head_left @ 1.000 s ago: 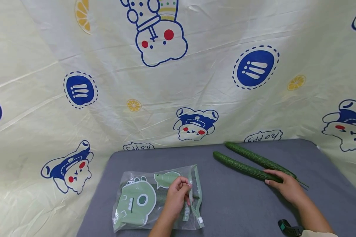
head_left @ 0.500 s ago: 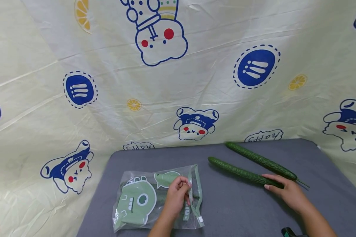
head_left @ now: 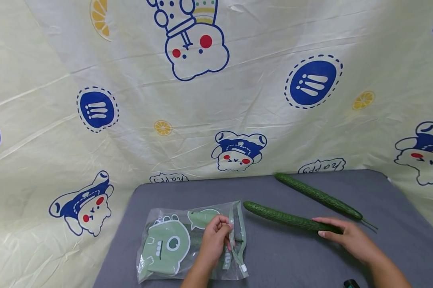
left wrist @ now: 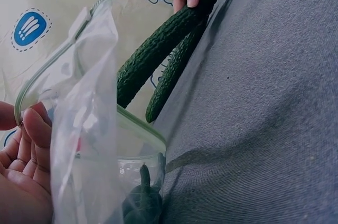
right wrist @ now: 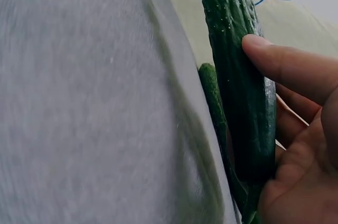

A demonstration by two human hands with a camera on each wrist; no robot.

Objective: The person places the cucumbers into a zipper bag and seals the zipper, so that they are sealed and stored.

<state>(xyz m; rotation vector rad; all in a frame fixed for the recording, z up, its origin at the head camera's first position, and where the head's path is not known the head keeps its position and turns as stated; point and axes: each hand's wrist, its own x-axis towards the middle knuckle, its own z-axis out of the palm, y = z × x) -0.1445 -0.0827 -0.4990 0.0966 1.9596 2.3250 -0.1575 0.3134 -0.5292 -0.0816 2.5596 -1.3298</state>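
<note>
Grey counter [head_left: 281,258] being backed by printed sheeting [head_left: 191,102] marked "happy", cucumber [head_left: 282,216] being gripped beside the zip bag [head_left: 167,248] by fingers of the right hand [head_left: 351,237], bag edge being pinched by fingers of the left hand [head_left: 214,238].

- Grey table [head_left: 281,260]: we recorded a woven, cloth-like top.
- Clear zip bag [head_left: 167,248], green-printed: we found it lying on the left part.
- Far cucumber [head_left: 318,196], one: we noted it lying slantwise, far right, stem nearer us.
</note>
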